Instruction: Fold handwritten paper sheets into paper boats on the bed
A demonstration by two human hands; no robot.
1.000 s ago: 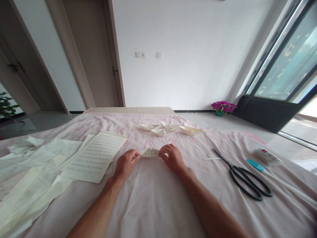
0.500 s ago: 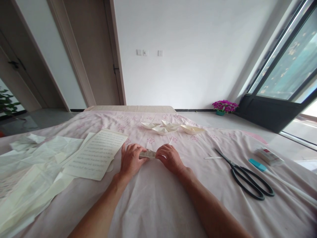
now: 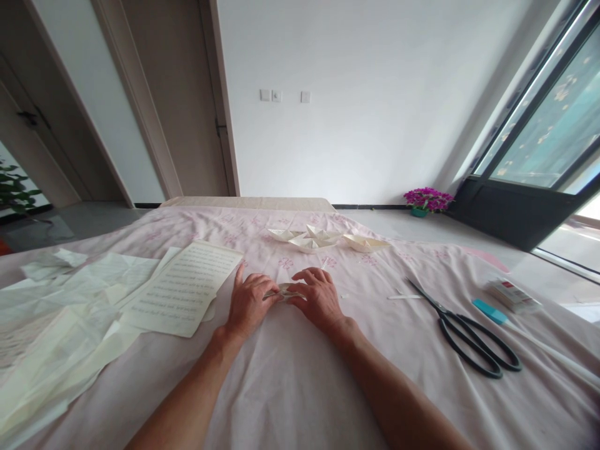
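Wall plates [image 3: 277, 96] sit on a white wall [image 3: 375, 112] at twelve o'clock. Magenta flowers [image 3: 428, 199] in a green pot [image 3: 419, 212] stand near three, a leafy plant [image 3: 17, 187] at nine, a brown door [image 3: 175, 94] around ten.

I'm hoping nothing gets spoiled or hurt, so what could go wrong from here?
The folded paper between the left hand and right hand might tear if squeezed hard. The scissors lie uncovered on the cloth, so a straying right hand could brush them. The text-covered sheet beside the left hand might be knocked askew.
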